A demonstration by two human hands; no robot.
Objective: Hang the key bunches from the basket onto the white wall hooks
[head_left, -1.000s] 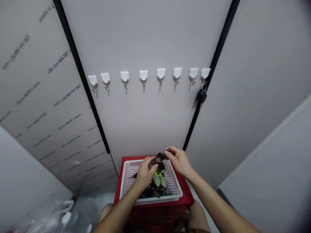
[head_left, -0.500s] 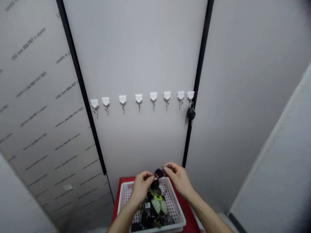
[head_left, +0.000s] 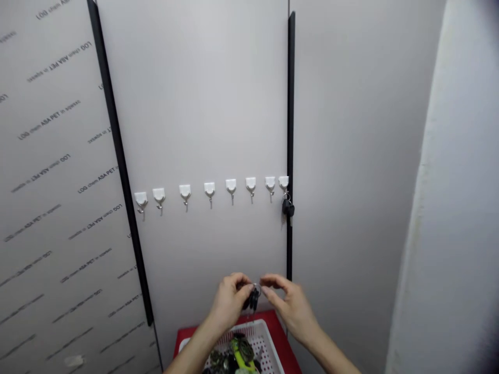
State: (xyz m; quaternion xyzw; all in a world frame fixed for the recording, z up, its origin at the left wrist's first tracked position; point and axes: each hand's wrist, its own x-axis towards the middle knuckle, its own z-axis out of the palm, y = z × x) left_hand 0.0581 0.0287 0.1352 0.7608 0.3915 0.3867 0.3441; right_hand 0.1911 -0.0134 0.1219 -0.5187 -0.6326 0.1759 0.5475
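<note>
Black keys on a silver metal ring [head_left: 254, 300] hang above the white perforated plastic basket [head_left: 272, 346], left hand [head_left: 228, 301] pinching their top, presumably so they dangle freely; right hand [head_left: 291, 305] alongside, contact unclear.

8 hooks [head_left: 209, 188] on wall [head_left: 195, 104], keys [head_left: 288, 208] on rightmost, key ring [head_left: 256, 289] between left hand [head_left: 229, 300] and right hand [head_left: 294, 305], basket [head_left: 255, 328] below on stand [head_left: 284, 340]

At lower centre, my left hand [head_left: 227, 302] partly hides the dark keys [head_left: 254, 299], too small to count. My left forearm [head_left: 200, 340] covers one side of the white basket [head_left: 273, 347]; the bottom edge cuts off its near end. At lower left, the lettering [head_left: 70, 343] blurs past reading.
</note>
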